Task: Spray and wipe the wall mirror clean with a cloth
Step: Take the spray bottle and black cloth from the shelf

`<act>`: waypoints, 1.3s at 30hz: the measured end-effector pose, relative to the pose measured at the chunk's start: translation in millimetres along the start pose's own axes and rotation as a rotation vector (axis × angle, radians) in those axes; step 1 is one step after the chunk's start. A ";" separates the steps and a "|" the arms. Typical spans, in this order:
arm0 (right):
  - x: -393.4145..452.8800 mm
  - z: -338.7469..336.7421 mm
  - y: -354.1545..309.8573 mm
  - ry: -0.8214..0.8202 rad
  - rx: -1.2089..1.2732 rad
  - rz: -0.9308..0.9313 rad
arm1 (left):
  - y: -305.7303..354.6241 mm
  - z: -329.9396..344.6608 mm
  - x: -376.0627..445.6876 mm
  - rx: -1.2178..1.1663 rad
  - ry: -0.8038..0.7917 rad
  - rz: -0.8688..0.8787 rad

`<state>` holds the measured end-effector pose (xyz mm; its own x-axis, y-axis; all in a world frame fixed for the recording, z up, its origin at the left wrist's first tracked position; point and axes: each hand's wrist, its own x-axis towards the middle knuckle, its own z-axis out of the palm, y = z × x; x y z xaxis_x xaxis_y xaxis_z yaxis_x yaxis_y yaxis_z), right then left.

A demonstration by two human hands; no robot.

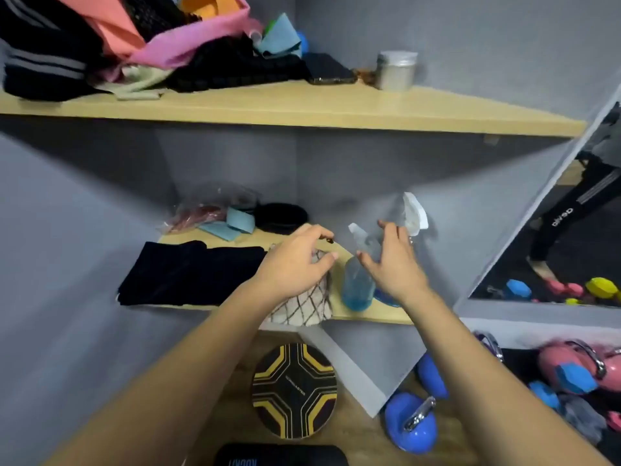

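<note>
A clear spray bottle with blue liquid and a white nozzle stands on the lower wooden shelf. A white cloth with a dark diamond pattern lies beside it and hangs over the shelf edge. My left hand hovers over the cloth with curled fingers, holding nothing. My right hand is just right of the bottle, fingers spread and not gripping it. A second spray bottle stands behind my right hand. The wall mirror leans at the right and reflects dumbbells and a person's leg.
Folded black fabric fills the shelf's left part, with blue cloths and a plastic bag behind. The upper shelf carries piled clothes, a phone and a metal jar. Below are a black-and-yellow ball and blue and pink kettlebells.
</note>
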<state>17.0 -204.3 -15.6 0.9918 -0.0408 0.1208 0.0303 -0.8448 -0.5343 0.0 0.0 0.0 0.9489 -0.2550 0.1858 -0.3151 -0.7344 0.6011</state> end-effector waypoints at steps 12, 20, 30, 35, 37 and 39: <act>36.2 28.5 6.5 -0.009 0.066 0.042 | -15.6 13.7 57.1 0.020 -0.072 0.024; 33.7 13.6 -10.6 -0.075 0.202 -0.218 | -33.3 -2.7 52.2 -0.150 0.014 0.016; 41.8 6.6 -104.0 -0.261 0.771 -0.512 | -42.8 -95.0 13.7 -0.624 0.250 0.033; 35.2 43.5 -147.9 -0.272 0.901 -0.592 | -67.4 -128.6 -12.4 -0.551 0.321 -0.029; 32.4 54.4 -164.0 -0.280 0.887 -0.636 | -77.4 -137.7 -23.0 -0.536 0.343 -0.056; 29.7 61.8 -176.9 -0.266 0.855 -0.666 | -83.8 -144.4 -31.9 -0.540 0.366 -0.081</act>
<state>48.8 -23.1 30.8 0.7377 0.4856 0.4691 0.5392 -0.0055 -0.8422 -1.4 160.5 55.9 0.9436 0.0886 0.3190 -0.2802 -0.2994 0.9121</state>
